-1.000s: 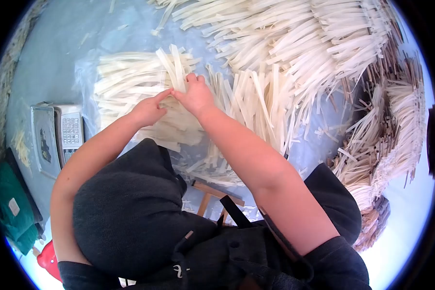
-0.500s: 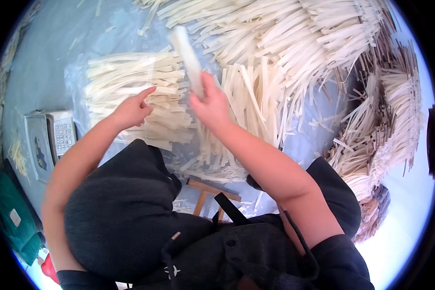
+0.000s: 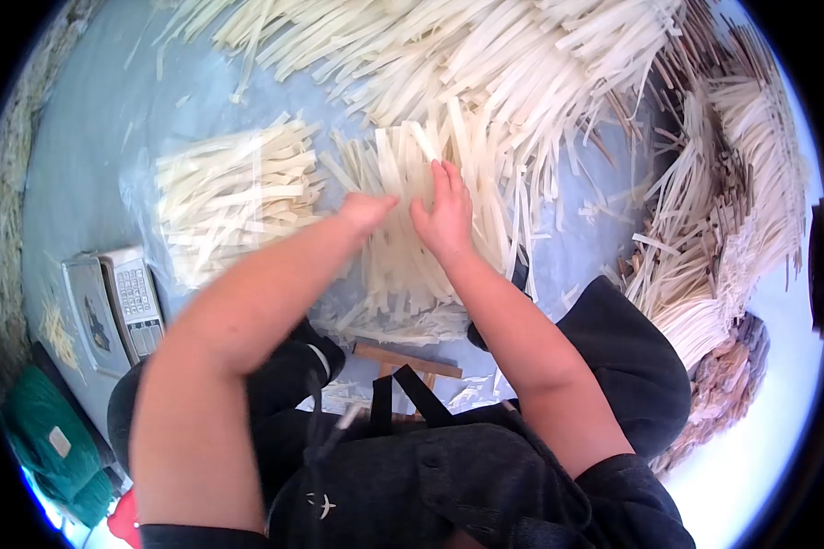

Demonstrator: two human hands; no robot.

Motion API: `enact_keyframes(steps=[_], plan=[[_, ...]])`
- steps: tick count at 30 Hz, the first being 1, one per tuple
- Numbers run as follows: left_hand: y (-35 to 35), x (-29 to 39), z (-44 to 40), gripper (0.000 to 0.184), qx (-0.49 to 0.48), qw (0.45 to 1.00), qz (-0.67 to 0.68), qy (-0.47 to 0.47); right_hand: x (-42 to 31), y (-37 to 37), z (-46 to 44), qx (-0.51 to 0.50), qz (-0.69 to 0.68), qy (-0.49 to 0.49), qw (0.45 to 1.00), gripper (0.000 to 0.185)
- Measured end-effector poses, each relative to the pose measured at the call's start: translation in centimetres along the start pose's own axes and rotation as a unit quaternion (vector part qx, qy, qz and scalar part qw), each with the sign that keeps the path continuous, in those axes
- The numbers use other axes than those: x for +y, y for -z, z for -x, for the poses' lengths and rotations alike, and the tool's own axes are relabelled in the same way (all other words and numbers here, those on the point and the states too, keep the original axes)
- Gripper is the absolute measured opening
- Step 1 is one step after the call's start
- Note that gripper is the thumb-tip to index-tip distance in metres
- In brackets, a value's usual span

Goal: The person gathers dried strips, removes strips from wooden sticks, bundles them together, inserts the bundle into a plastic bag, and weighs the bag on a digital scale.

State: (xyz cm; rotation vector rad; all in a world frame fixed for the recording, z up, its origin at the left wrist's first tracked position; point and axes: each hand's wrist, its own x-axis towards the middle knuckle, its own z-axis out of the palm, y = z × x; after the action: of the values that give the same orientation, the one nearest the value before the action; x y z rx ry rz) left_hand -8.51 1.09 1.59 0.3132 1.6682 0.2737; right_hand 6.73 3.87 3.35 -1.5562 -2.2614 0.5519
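Observation:
My right hand point(image 3: 447, 212) rests over the middle pile of pale flat strips point(image 3: 398, 261), its fingers apart and pointing up, with no strip visibly gripped. Just left of it, my left hand point(image 3: 371, 210) reaches over the same pile, blurred; whether it holds anything is hidden. A second bundle of pale strips point(image 3: 233, 201) lies to the left on clear plastic, its strips running mostly sideways. The strips in the middle pile run mostly up and down.
A scale with a keypad point(image 3: 135, 297) sits at the left. Large heaps of strips point(image 3: 522, 55) spread across the top, and darker-ended bundles point(image 3: 728, 201) line the right. A wooden stool point(image 3: 407, 360) stands between my legs. Green cloth point(image 3: 50, 439) lies lower left.
My left hand has moved right, from the left bundle to the middle pile. My right hand has lowered onto that pile, and the strip it held upright is no longer in its grip.

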Motion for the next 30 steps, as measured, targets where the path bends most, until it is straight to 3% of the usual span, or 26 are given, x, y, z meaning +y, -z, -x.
enact_keyframes(steps=[1, 2, 4, 6, 8, 10, 12, 16, 18, 19, 21, 28, 30], plan=[[-1.8, -1.2, -2.4, 0.103, 0.11, 0.994, 0.023, 0.004, 0.5, 0.0, -0.3, 0.002, 0.0, -0.005, 1.0, 0.064], [-2.5, -1.4, -2.7, 0.103, 0.109, 0.994, 0.018, 0.005, 1.0, -0.1, -0.5, -0.053, 0.02, -0.061, 0.997, 0.066], [-3.4, -1.8, -2.9, 0.119, 0.231, 0.972, 0.036, -0.016, 1.4, 0.2, -1.0, -0.107, 0.038, -0.117, 0.987, 0.067], [-3.4, -3.3, -3.4, 0.119, 0.199, 0.975, 0.074, -0.067, 1.2, 0.4, -1.3, -0.215, 0.045, -0.191, 0.957, 0.071], [-3.5, -4.6, -3.6, 0.119, 0.168, 0.973, 0.11, -0.115, 0.6, 0.0, -0.8, -0.249, 0.006, -0.206, 0.946, 0.071], [-3.4, -4.2, -2.5, 0.108, 0.01, 0.964, 0.211, -0.159, -0.1, -0.9, -0.6, -0.275, -0.035, -0.221, 0.935, 0.07], [-2.8, -3.6, -0.7, 0.104, 0.028, 0.972, 0.193, -0.133, -0.5, -1.9, 0.1, -0.411, -0.116, -0.123, 0.896, 0.069], [-1.8, -4.6, -2.3, 0.102, 0.105, 0.96, 0.235, -0.114, -0.2, -2.2, 0.9, -0.393, -0.181, -0.113, 0.894, 0.064], [-2.2, -5.3, -3.5, 0.102, 0.123, 0.958, 0.233, -0.115, 0.7, -1.8, 0.6, -0.292, -0.158, -0.173, 0.927, 0.059], [-2.2, -5.4, -3.8, 0.103, 0.146, 0.956, 0.226, -0.119, 1.5, -1.9, 0.5, -0.294, -0.154, -0.172, 0.928, 0.059], [-2.4, -5.1, -3.5, 0.104, 0.148, 0.957, 0.224, -0.112, 3.5, -2.0, 0.2, -0.169, -0.108, -0.256, 0.946, 0.053], [-1.7, -4.8, -2.3, 0.106, 0.133, 0.956, 0.24, -0.101, 5.2, 0.0, -1.3, -0.198, -0.015, -0.244, 0.949, 0.049], [-1.7, -5.0, -2.6, 0.105, 0.132, 0.957, 0.236, -0.104, 4.3, -0.6, -1.9, -0.246, -0.018, -0.189, 0.95, 0.048]])
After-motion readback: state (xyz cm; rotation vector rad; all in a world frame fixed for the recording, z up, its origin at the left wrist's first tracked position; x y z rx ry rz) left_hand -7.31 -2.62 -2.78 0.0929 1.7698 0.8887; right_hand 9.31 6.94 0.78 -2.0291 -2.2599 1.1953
